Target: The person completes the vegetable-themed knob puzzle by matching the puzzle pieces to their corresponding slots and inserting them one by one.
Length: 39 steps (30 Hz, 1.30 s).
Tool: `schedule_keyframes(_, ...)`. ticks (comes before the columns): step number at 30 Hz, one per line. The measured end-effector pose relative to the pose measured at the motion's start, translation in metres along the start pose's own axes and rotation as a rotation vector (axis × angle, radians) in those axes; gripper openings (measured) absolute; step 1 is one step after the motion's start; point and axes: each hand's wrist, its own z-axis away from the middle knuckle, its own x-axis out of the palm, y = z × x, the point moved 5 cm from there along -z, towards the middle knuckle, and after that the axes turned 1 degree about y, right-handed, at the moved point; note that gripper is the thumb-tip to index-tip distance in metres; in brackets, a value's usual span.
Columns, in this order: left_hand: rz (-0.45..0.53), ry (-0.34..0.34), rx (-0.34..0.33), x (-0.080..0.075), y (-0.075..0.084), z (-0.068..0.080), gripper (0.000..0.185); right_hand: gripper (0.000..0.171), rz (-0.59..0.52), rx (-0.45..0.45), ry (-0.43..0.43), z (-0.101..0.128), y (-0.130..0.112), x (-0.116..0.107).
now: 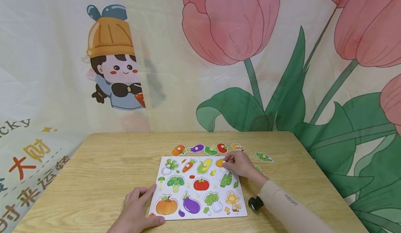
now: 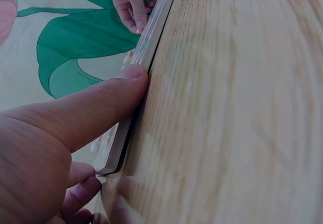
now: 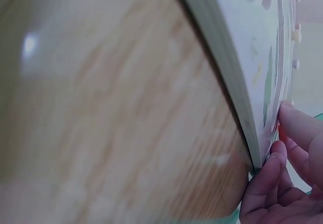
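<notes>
A white puzzle board (image 1: pixel 198 187) printed with vegetables lies flat on the wooden table (image 1: pixel 94 170), near the table's near edge and about midway across it. The left hand (image 1: pixel 138 208) rests at the board's near left corner — fingers laid fairly straight along the left edge, thumb across the near corner; the left wrist view shows a fingertip pressed against the board's thin side, so the hand steadies it rather than clasping it. The right hand (image 1: pixel 239 164) is at the board's far right corner, its fingertips pinched on a small orange piece (image 1: pixel 220 162) that sits at the top right slot of the board. Beyond the far edge of the board a row of loose pieces lies on the table: an orange one (image 1: pixel 178 150), a purple eggplant piece (image 1: pixel 197 148), a green one (image 1: pixel 211 150), a red one (image 1: pixel 222 148) and a pale mushroom-coloured one (image 1: pixel 237 147). Another green piece (image 1: pixel 264 157) lies further right, apart from the row. Behind the table hangs a backdrop (image 1: pixel 232 24) with pink tulips and a cartoon figure.
</notes>
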Motion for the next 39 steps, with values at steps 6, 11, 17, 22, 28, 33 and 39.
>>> schedule_keyframes(6,0.011,-0.006,-0.004,-0.002,0.0,0.0,0.116,0.011,0.003,-0.015,0.003,-0.001,-0.002,0.0)
schedule_keyframes(11,0.008,-0.005,-0.004,-0.002,0.001,0.001,0.117,0.012,0.004,-0.003,-0.006,0.001,-0.002,0.001)
schedule_keyframes(17,0.006,-0.004,-0.003,-0.001,0.001,0.003,0.118,0.012,0.002,-0.007,-0.008,0.002,-0.001,0.002)
schedule_keyframes(22,0.01,-0.014,-0.007,0.0,0.0,0.003,0.118,0.012,0.006,-0.011,-0.048,0.003,-0.002,0.001)
schedule_keyframes(28,0.024,-0.013,-0.011,0.0,0.0,0.003,0.118,0.018,0.053,-0.025,-0.15,0.003,-0.004,-0.007)
schedule_keyframes(33,0.019,-0.016,-0.013,0.0,-0.001,0.003,0.118,0.025,0.041,-0.028,-0.187,0.002,-0.008,-0.013)
schedule_keyframes(39,0.017,0.002,0.016,0.0,-0.001,0.002,0.116,0.025,0.02,-0.041,-0.149,-0.002,-0.013,-0.015)
